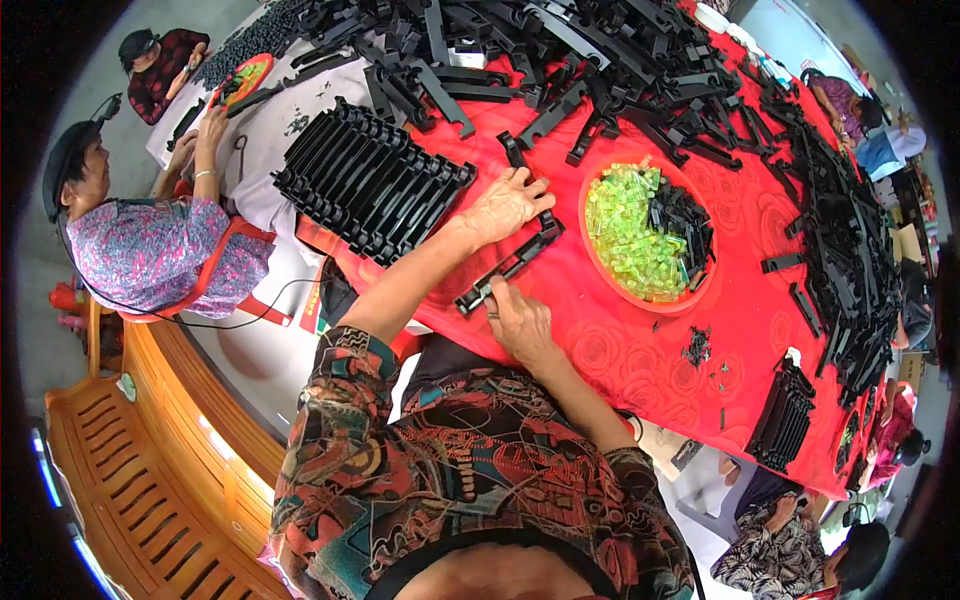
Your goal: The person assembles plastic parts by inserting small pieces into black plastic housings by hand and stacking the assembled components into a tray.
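My left hand (pixel 505 207) bends its fingers over a black plastic bar (pixel 512 150), whose far end sticks out beyond the knuckles; the palm hides the rest. Closer to me lies a second black plastic bar (pixel 522 258) with a notched end, slanting across the red cloth. Its near end is pinched by my right hand (pixel 520 318), thumb and fingers closed at the edge. A neat row of black bars (pixel 375 180) sits left of my left hand. Right of both hands is an orange-red bowl (pixel 592 255) holding small yellow-green clear pieces (pixel 632 240) and small black pieces (pixel 682 225).
Loose black bars (pixel 590 60) heap across the far side and down the right (pixel 850 250) of the red table (pixel 620 345). Black scraps (pixel 697 346) and a stacked bundle (pixel 783 415) lie nearer right. A co-worker (pixel 150 240) sits left, beside a wooden bench (pixel 140 470).
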### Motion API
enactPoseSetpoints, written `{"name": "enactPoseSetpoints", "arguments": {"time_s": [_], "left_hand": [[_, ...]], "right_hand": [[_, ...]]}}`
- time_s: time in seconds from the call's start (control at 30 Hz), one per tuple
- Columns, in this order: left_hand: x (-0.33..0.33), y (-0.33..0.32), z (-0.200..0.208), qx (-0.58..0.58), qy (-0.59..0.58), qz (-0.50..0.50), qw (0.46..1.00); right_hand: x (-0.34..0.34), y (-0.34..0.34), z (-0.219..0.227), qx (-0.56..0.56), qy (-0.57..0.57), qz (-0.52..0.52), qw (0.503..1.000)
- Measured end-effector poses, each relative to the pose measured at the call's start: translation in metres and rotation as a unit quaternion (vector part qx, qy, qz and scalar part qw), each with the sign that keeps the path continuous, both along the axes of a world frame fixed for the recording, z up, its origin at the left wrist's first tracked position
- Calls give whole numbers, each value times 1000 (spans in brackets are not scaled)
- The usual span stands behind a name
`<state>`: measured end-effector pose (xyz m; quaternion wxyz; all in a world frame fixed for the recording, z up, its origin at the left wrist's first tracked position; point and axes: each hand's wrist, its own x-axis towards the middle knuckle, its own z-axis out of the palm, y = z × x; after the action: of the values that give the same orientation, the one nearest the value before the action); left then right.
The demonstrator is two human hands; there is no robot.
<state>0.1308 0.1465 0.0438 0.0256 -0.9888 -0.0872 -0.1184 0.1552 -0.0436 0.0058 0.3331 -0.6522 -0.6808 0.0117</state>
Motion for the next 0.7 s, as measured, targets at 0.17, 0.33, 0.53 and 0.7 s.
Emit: {"name": "enactPoseSetpoints", "arguments": {"time_s": [0.17,0.33,0.53,0.7], "left_hand": [[-8,1,-3,-7,-60,-5,998],[-9,-3,3,-24,-64,-9,998],[9,24,3,-22,-140,14,990],[36,28,2,-81,-156,81,981]], "right_hand": [[4,-5,-2,41,0,-8,999],[9,-2,-7,146,89,-47,984],[11,-7,-1,68,2,80,994],[10,-7,-1,72,3,77,994]]}}
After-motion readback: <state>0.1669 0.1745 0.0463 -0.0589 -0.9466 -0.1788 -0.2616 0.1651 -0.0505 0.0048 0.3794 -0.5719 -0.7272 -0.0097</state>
